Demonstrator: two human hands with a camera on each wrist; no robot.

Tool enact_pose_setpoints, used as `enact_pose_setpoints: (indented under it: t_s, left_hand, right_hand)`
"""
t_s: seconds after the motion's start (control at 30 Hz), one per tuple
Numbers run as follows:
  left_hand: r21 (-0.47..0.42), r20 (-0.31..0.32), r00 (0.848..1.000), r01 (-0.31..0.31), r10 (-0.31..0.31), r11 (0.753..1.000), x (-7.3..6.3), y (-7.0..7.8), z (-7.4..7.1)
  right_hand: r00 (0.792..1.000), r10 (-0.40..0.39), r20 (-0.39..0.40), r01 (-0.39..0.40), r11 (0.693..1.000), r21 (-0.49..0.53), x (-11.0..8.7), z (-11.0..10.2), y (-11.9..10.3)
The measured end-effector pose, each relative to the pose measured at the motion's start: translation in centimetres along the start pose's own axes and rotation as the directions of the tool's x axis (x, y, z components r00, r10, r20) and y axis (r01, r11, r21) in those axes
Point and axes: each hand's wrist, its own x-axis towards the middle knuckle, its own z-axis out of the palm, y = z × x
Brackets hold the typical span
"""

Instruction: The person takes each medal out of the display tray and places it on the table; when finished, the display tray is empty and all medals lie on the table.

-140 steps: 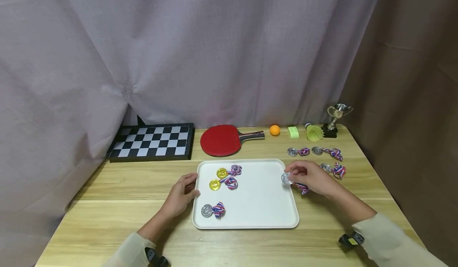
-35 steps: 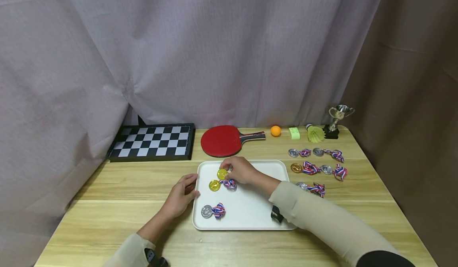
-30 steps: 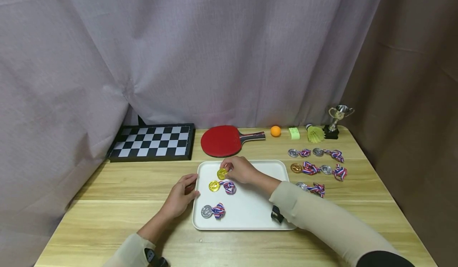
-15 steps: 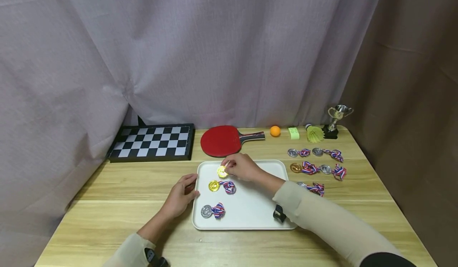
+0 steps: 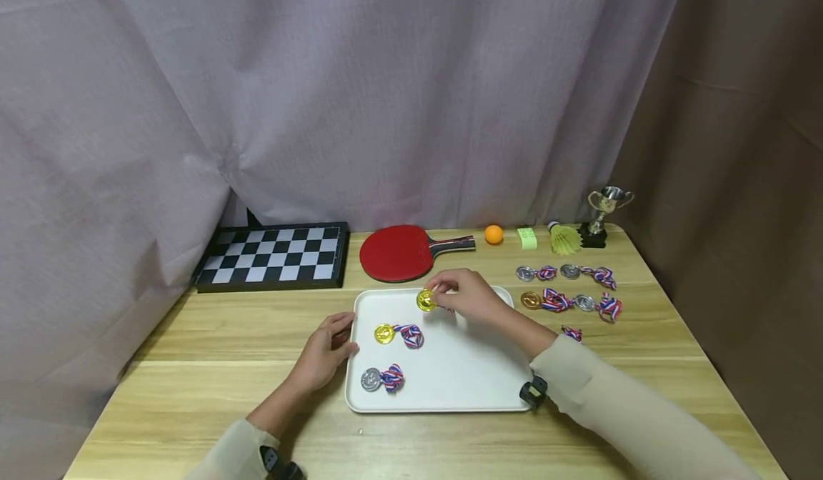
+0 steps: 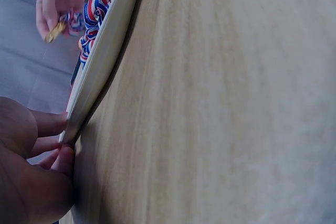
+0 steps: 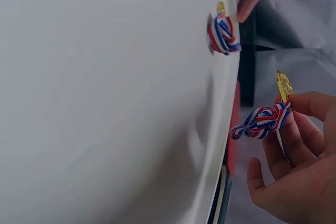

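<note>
My right hand (image 5: 472, 294) pinches a gold medal (image 5: 426, 300) between thumb and fingers, above the far edge of the white tray (image 5: 463, 366). In the right wrist view, the held medal's knotted red, white and blue ribbon (image 7: 262, 120) hangs by the fingers. My left hand (image 5: 321, 355) grips the tray's left rim, fingers and thumb on the edge in the left wrist view. On the tray lie another gold medal (image 5: 383, 333) with its ribbon and, nearer me, a silver medal (image 5: 371, 379).
Right of the tray lie several ribboned medals, including a bronze one (image 5: 531, 300) and a silver one (image 5: 584, 303). Along the back stand a chessboard (image 5: 270, 255), red table tennis bat (image 5: 396, 253), orange ball (image 5: 494, 234), green block (image 5: 527, 238), yellow shuttlecock (image 5: 565, 239) and trophy cup (image 5: 603, 212).
A silver medal went from my right hand to the table, right of the tray. My right hand then took a gold medal from the tray, lifting it rightward. My left hand stays put.
</note>
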Motion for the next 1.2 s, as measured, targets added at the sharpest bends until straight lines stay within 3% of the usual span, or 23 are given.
enact_pose_setpoints:
  t_s: [0.47, 0.83, 1.07, 1.2]
  left_hand:
    - [-0.013, 0.001, 1.0, -0.015, 0.015, 1.0, -0.1, 0.0, 0.0]
    - [-0.018, 0.002, 1.0, -0.031, 0.031, 0.999, -0.1, -0.1, 0.0]
    - [0.003, 0.006, 1.0, -0.016, 0.016, 1.0, 0.0, -0.2, 0.0]
    - [0.006, 0.006, 1.0, -0.011, 0.01, 1.0, 0.0, -0.2, 0.0]
  right_hand:
    - [0.997, 0.081, -0.011, -0.08, 0.994, 0.07, -6.6, -5.2, 3.6]
    - [0.999, 0.047, -0.008, -0.047, 0.998, 0.051, -13.1, -11.5, 7.1]
    - [0.994, 0.094, -0.061, -0.096, 0.995, -0.024, -16.2, -15.4, 10.5]
    - [0.992, 0.089, -0.092, -0.099, 0.989, -0.111, -17.2, -16.1, 12.4]
